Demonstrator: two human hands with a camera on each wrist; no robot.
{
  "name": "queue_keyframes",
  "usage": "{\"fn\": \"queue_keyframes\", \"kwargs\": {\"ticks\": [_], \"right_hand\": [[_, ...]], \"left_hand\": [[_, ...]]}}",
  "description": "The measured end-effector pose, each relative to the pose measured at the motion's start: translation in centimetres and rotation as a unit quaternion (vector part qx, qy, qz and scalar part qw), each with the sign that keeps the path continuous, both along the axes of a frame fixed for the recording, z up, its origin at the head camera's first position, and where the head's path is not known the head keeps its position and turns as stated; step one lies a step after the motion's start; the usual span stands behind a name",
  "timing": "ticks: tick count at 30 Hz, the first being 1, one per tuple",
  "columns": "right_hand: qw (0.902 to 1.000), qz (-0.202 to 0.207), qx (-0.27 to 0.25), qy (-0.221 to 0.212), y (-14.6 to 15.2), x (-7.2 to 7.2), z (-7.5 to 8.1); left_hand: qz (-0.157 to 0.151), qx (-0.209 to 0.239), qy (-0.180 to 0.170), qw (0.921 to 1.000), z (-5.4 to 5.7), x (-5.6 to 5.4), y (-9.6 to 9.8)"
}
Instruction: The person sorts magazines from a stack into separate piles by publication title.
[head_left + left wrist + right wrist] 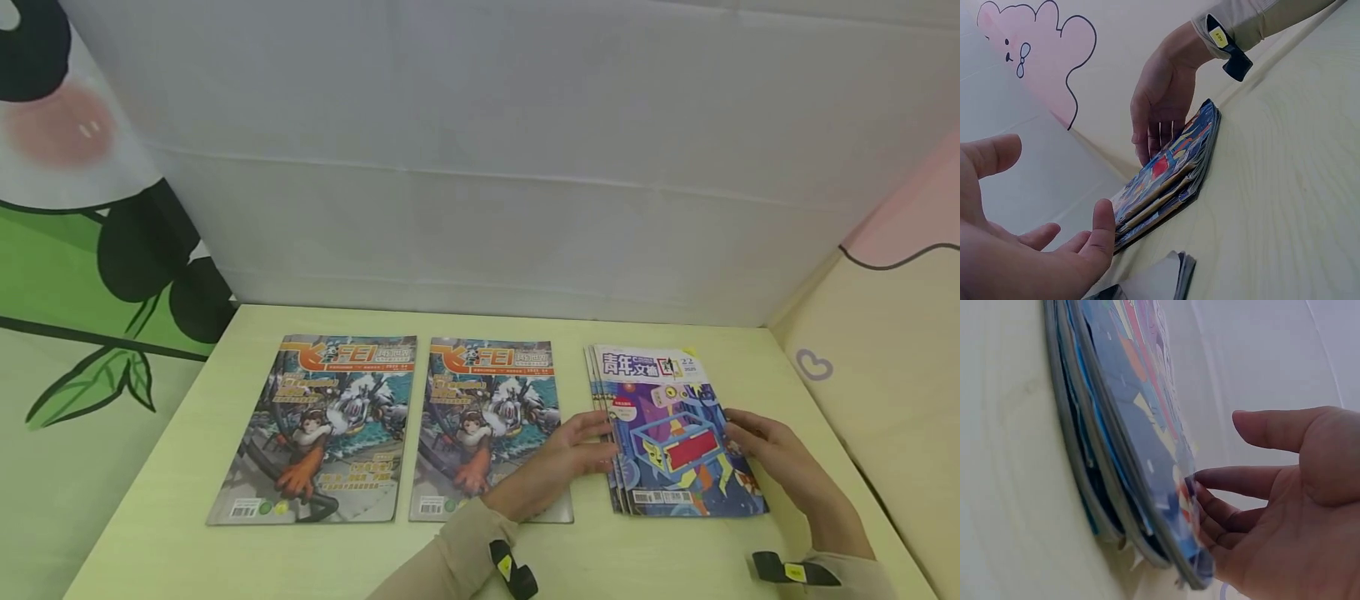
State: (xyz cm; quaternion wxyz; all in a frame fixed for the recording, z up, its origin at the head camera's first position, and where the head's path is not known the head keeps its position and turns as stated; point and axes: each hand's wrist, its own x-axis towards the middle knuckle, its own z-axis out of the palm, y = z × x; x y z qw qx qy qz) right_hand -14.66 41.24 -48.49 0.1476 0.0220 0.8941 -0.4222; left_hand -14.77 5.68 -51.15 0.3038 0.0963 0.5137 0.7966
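A stack of several magazines with a purple-blue cover lies at the right of the table, its layers slightly fanned out to the left. My left hand is at the stack's left edge, fingertips against or very close to it. At the opposite edge, my right hand touches the side with its fingers. In the right wrist view, the right hand has its thumb raised away from the magazines. The left wrist view shows the left hand with its fingers spread and nothing gripped.
Two piles of magazines with a grey-teal cover lie to the left, one far left and one in the middle, partly under the left forearm. A white cloth wall rises behind the pale table; printed panels flank both sides.
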Motion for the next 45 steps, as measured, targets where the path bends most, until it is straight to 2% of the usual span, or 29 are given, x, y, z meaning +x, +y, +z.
{"fn": "queue_keyframes", "kwargs": {"ticks": [7, 12, 16, 21, 24, 29, 36, 41, 45], "right_hand": [[0.9978, -0.005, 0.050, 0.043, -1.2, 0.2, 0.6], [0.9965, -0.019, 0.053, 0.062, -2.8, 0.4, 1.5], [0.9957, -0.017, 0.043, 0.080, -4.4, 0.7, 2.1], [0.9914, -0.017, 0.058, 0.117, -6.8, 1.1, 2.3], [0.9899, -0.023, 0.057, 0.128, -8.4, 1.4, 2.3], [0.9886, -0.043, 0.034, 0.140, -11.1, 1.7, 2.4], [0.9893, -0.070, -0.031, 0.125, -14.3, 2.4, 3.2], [0.9856, -0.084, -0.028, 0.144, -16.0, 2.5, 3.7], [0.9864, -0.085, -0.039, 0.135, -17.6, 2.0, 3.8]], "left_hand": [[-0.006, -0.001, 0.023, 0.9997, 0.4, -0.5, -1.6], [-0.012, 0.007, 0.029, 0.9995, 0.4, -0.9, -3.5], [-0.018, -0.005, 0.044, 0.9989, 0.7, -1.1, -5.0], [-0.017, -0.039, 0.084, 0.9956, 1.3, -1.5, -7.1], [-0.006, -0.063, 0.102, 0.9928, 1.4, -1.8, -8.4], [0.034, -0.105, 0.103, 0.9886, 1.4, -2.2, -11.0], [0.077, -0.168, 0.134, 0.9735, 2.4, -2.5, -14.1], [0.113, -0.178, 0.149, 0.9662, 3.4, -3.0, -15.7], [0.134, -0.177, 0.151, 0.9632, 4.2, -3.4, -16.9]]}}
